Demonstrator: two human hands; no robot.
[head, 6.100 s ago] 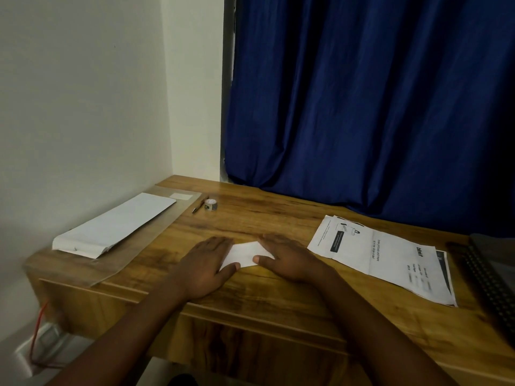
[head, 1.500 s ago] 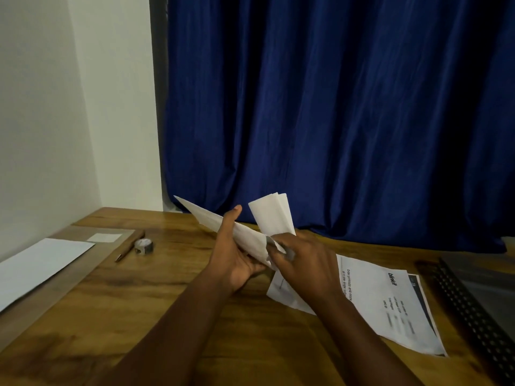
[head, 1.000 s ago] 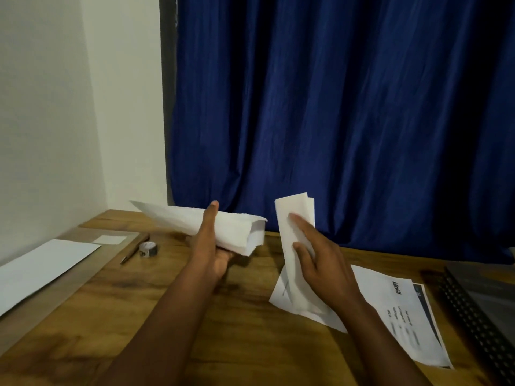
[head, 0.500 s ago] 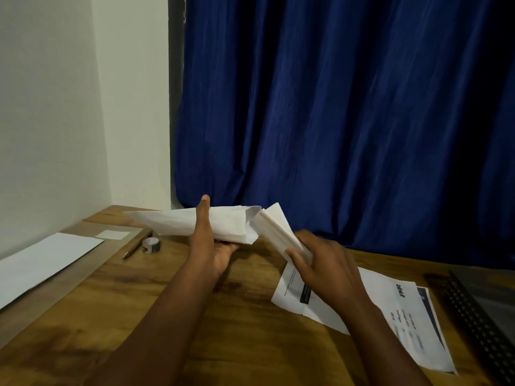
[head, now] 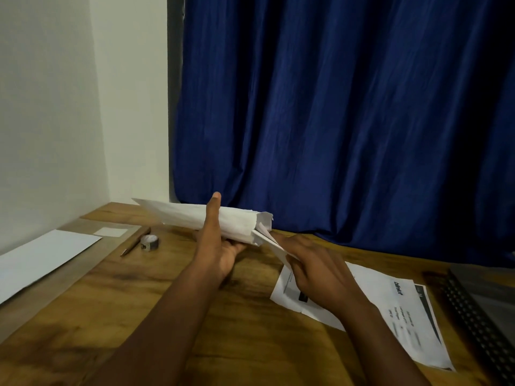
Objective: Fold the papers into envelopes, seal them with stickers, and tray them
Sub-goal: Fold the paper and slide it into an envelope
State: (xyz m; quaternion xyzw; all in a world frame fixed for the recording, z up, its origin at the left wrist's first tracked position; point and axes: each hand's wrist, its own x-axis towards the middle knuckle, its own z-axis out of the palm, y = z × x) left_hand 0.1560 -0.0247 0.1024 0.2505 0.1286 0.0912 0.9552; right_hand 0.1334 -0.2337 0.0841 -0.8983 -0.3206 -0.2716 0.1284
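My left hand [head: 218,246] grips a long white paper envelope [head: 189,215] above the desk, thumb over its top, its open mouth facing right. My right hand [head: 315,271] pinches a folded white paper [head: 271,245] whose leading end sits inside that mouth. Printed sheets [head: 404,316] lie on the wooden desk [head: 237,330] under my right hand. A small roll of tape [head: 149,242] and a pencil [head: 135,242] lie at the back left. A flat white envelope [head: 41,260] rests on a clear tray [head: 92,254] along the left edge.
A blue curtain [head: 348,121] hangs behind the desk, and a white wall [head: 50,107] stands to the left. A dark perforated tray [head: 485,316] sits at the right edge. A small white label [head: 110,232] lies at the far end of the clear tray.
The folded sheet went from the desk up into both hands. My right hand swung the folded paper down from upright and pushed its end into the open mouth of the envelope my left hand holds.
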